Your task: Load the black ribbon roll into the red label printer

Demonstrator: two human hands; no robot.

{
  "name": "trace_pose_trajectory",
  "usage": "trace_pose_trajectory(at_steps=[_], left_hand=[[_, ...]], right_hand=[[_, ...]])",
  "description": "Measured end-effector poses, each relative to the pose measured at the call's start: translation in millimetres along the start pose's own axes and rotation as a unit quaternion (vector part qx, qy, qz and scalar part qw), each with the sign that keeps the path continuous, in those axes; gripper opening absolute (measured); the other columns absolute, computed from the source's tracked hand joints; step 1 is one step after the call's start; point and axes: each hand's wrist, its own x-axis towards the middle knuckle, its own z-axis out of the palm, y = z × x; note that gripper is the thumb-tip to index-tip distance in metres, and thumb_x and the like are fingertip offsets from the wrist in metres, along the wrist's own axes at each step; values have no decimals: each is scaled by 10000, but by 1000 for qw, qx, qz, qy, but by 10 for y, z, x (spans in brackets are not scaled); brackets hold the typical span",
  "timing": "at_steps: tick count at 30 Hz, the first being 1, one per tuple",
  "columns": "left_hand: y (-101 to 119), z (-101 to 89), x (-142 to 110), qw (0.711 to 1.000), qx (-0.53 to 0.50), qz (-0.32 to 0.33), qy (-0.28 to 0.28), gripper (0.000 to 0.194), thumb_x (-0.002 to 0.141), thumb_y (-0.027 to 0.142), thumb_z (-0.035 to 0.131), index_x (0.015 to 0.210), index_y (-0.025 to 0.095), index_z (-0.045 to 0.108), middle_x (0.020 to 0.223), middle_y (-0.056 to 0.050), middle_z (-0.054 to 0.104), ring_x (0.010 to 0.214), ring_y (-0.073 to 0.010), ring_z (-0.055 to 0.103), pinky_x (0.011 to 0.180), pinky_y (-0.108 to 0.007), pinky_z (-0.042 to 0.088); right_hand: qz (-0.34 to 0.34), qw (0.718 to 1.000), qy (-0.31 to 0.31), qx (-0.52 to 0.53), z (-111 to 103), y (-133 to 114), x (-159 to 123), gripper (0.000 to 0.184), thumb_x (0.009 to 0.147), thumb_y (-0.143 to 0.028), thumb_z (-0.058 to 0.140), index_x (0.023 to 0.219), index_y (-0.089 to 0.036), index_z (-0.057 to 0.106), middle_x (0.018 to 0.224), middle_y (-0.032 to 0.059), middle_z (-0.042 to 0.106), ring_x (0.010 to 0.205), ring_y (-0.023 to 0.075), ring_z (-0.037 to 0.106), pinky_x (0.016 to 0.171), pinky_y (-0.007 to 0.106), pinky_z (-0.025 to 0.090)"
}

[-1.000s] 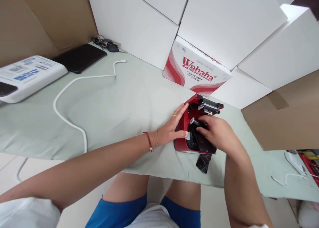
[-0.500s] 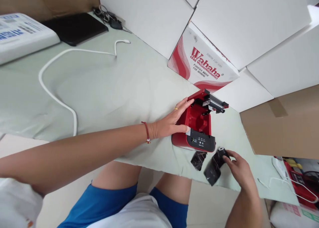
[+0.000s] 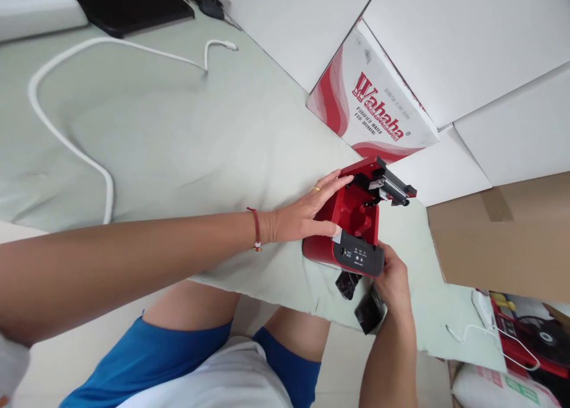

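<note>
A red label printer (image 3: 318, 252) stands on the pale green cloth with its lid (image 3: 394, 185) raised and its hollow red inside showing. My left hand (image 3: 307, 218) grips its left wall, thumb on the dark front panel and fingers along the side. Against the right wall is my right hand (image 3: 394, 277), its fingers curled behind the printer and largely hidden. Just in front of the printer lie a small crumpled black piece (image 3: 347, 284) and a larger flat-sided black piece (image 3: 370, 310), partly covered by the right hand. The black roll's end is not visible.
Behind the printer stand a Wahaha carton (image 3: 378, 108) and white boxes (image 3: 449, 46). A brown carton (image 3: 499, 230) is at right. A white cable (image 3: 66, 141), a black slab (image 3: 138, 7) and keys (image 3: 209, 5) lie left. The cloth's front edge runs above my legs.
My right hand has moved left, from the black roll to the printer's right side. The roll's end is now hidden. My left hand stays on the printer, and the view has shifted.
</note>
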Motion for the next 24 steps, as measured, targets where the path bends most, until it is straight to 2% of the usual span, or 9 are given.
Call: trace_pose_trajectory(at_steps=[3, 6, 8, 10, 12, 14, 18, 21, 24], left_hand=[[6, -2, -4, 1000, 3, -11, 1, 1004, 942, 458, 774, 1776, 396, 219, 1919, -41, 30, 1780, -391, -86, 1425, -700, 45], [14, -2, -3, 1000, 4, -18, -5, 1001, 939, 456, 770, 1774, 391, 222, 1918, -48, 10, 1779, -395, -93, 1421, -709, 44], [16, 0, 2, 1000, 2, -22, -4, 1004, 932, 446, 772, 1774, 368, 231, 1917, -64, 7, 1779, -399, -85, 1422, -703, 38], [12, 5, 6, 1000, -3, -24, 2, 1000, 921, 437, 779, 1768, 351, 256, 1916, -69, 20, 1780, -402, -73, 1428, -688, 37], [7, 10, 9, 1000, -11, -22, 8, 983, 918, 432, 783, 1759, 361, 281, 1914, -52, 34, 1781, -397, -65, 1434, -672, 42], [4, 13, 9, 1000, -17, -17, 11, 970, 915, 432, 788, 1750, 382, 298, 1913, -30, 45, 1781, -394, -59, 1437, -667, 50], [12, 11, 9, 1000, -12, -18, 9, 995, 908, 430, 793, 1759, 338, 286, 1912, -65, 43, 1782, -387, -60, 1442, -643, 43], [18, 16, 9, 1000, -6, -5, 10, 994, 917, 402, 773, 1767, 320, 265, 1911, -79, 57, 1785, -369, -59, 1444, -630, 47], [16, 27, 8, 1000, 1, 8, 17, 982, 921, 386, 765, 1765, 332, 266, 1908, -81, 96, 1786, -372, -32, 1439, -649, 61]], right_hand=[[1, 1000, -28, -10, -163, -16, -65, 497, 879, -351, 690, 1330, -165, 784, 1077, 100, 851, 834, 239, 747, 814, 391, 629], [2, 996, -91, -22, -663, 22, -251, 439, 942, -455, 737, 1316, -240, 812, 798, 31, 797, 653, 229, 699, 649, 363, 614], [-40, 990, -130, -43, -1092, 50, -379, 373, 932, -434, 798, 1292, -347, 841, 850, 46, 830, 715, 259, 760, 640, 352, 634], [-139, 972, -186, -31, -1443, 34, -449, 359, 914, -408, 835, 1268, -359, 861, 998, 72, 875, 856, 286, 832, 758, 362, 688], [-219, 951, -220, 13, -1589, -56, -433, 331, 923, -401, 829, 1248, -353, 873, 1052, 91, 886, 914, 306, 854, 811, 376, 706], [-219, 953, -204, 46, -1496, -225, -341, 310, 943, -397, 816, 1242, -336, 873, 1057, 100, 884, 911, 306, 851, 784, 375, 705], [-121, 987, -98, 46, -922, -697, -69, 379, 952, -453, 813, 1284, -271, 835, 948, 71, 834, 780, 234, 762, 660, 331, 632], [-115, 992, -52, -4, -566, -1027, 98, 421, 965, -485, 764, 1319, -259, 804, 693, -13, 674, 610, 171, 589, 594, 308, 531], [-132, 987, -37, -85, -388, -1248, 212, 428, 968, -468, 693, 1320, -250, 798, 566, -60, 522, 536, 164, 489, 586, 315, 486]])
